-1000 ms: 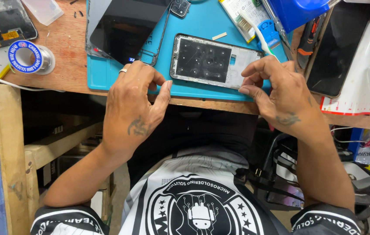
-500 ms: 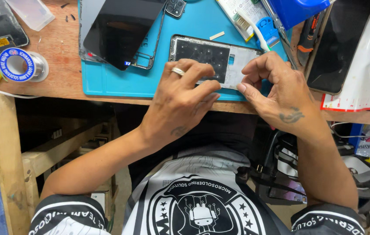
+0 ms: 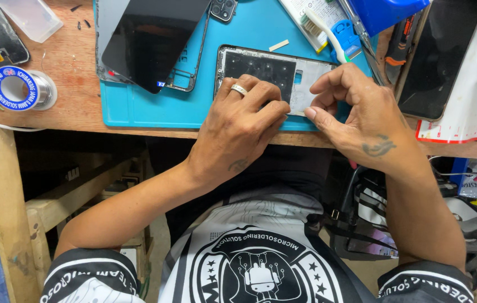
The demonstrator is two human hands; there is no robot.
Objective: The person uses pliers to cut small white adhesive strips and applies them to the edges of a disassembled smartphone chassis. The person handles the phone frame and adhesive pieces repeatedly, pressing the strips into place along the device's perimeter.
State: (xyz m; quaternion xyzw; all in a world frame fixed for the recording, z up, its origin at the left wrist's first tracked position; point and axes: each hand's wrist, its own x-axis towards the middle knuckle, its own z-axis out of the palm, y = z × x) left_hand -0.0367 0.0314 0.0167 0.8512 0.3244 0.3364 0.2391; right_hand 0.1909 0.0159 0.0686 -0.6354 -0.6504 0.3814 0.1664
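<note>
Wooden surface (image 3: 70,73) at the top of the frame, blue work mat (image 3: 154,109) laid over its middle; person seated below, seen from above.

Left hand (image 3: 238,132) lies knuckles-up over the lower middle edge of an opened phone frame (image 3: 261,67), ringed finger forward, fingertips curled down onto it. It seems to pin the frame flat to the mat. Right hand (image 3: 356,115) comes in from the right, thumb and forefinger pinched narrow at the frame's pale right end, as though gripping or peeling something thin there; what sits between the fingertips is too small to tell. Both hands meet on the frame, which lies at centre of frame, flat, near the mat's front edge, close to the body for fine work.

Outward: a detached dark screen panel (image 3: 148,39) rests upper left on the mat, set well aside. A white-handled brush (image 3: 322,28) lies above the frame. A solder wire spool (image 3: 19,90) stands at far left on bare wood. Another dark phone (image 3: 435,62) lies at upper right, beside a white mat (image 3: 474,84).
</note>
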